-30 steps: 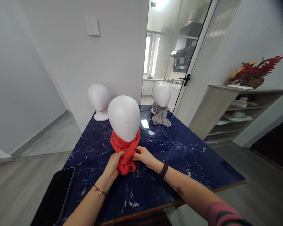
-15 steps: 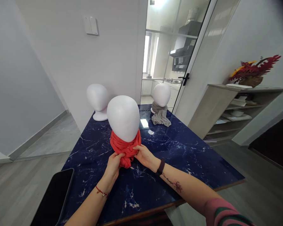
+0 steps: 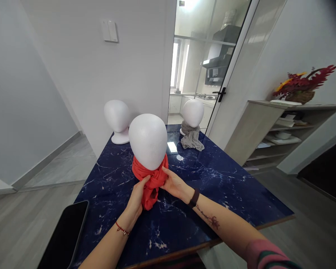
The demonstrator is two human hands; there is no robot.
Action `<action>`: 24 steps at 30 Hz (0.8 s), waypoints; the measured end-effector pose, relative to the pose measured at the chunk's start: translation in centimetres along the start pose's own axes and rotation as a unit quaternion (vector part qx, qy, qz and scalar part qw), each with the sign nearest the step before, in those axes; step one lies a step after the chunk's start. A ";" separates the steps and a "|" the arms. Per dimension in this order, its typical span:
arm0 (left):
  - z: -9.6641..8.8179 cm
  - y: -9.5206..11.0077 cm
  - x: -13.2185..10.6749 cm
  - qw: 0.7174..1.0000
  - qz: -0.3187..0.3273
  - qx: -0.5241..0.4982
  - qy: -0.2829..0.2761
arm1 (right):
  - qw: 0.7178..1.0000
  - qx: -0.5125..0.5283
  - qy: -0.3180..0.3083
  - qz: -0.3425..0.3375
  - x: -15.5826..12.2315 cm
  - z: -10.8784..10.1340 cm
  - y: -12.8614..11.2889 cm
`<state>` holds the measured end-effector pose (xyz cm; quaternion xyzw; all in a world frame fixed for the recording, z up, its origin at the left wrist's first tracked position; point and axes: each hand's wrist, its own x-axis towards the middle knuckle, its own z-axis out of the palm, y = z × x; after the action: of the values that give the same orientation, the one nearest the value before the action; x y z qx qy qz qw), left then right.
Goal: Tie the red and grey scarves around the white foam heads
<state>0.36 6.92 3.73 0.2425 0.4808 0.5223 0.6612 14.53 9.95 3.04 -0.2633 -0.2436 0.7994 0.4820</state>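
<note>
A white foam mannequin head stands in the middle of the table, with a red scarf wrapped and knotted around its neck. The scarf's end hangs down in front onto the tabletop. My left hand grips the scarf at the left of the knot, thumb on top and the other fingers hidden behind the cloth. On the right side, my right hand pinches the scarf, its thumb over the front and its fingertips tucked behind.
The dark blue marbled table also bears a bare mannequin head at back left and another head with a grey scarf at back right. A black phone lies at front left. A shelf unit stands right.
The scarf's front end hangs lower and longer than before. My left thumb has moved up toward the knot, and my right hand has shifted slightly up and right along the scarf.
</note>
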 end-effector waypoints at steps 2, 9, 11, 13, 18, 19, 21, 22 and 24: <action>0.0 -0.2 0.2 1.000 0.006 0.030 -0.001 | 0.999 -0.022 0.002 -0.023 0.0 0.1 0.0; -0.2 -1.6 2.0 0.994 0.032 0.099 0.040 | 0.997 0.005 0.031 -0.074 0.5 0.2 -0.2; -0.1 -1.7 2.0 0.994 0.040 0.096 0.035 | 0.998 0.043 0.024 -0.051 0.5 0.2 -0.4; 0.2 -1.5 1.8 0.995 0.037 0.084 0.026 | 0.997 0.072 0.023 -0.032 0.6 0.1 -0.6; 0.7 -0.4 1.1 0.998 -0.035 0.052 0.000 | 0.990 -0.074 0.060 -0.107 0.9 -0.5 -0.1; 0.6 -0.3 1.0 0.998 -0.045 0.038 -0.002 | 0.976 -0.130 0.096 -0.146 0.8 -0.7 0.0; 0.5 -0.1 1.2 0.999 -0.053 0.001 -0.004 | 0.918 -0.242 0.196 -0.247 0.5 -1.1 -0.2; 0.4 -0.1 1.2 0.999 -0.051 -0.014 -0.006 | 0.876 -0.290 0.241 -0.303 0.2 -1.2 -0.4; 0.3 -0.2 1.4 0.999 -0.044 -0.030 -0.007 | 0.800 -0.373 0.254 -0.396 -0.5 -1.1 -1.0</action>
<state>0.67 8.17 3.18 0.2052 0.4707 0.5054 0.6935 16.11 10.06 2.95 -0.4966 -0.4751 0.2903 0.6659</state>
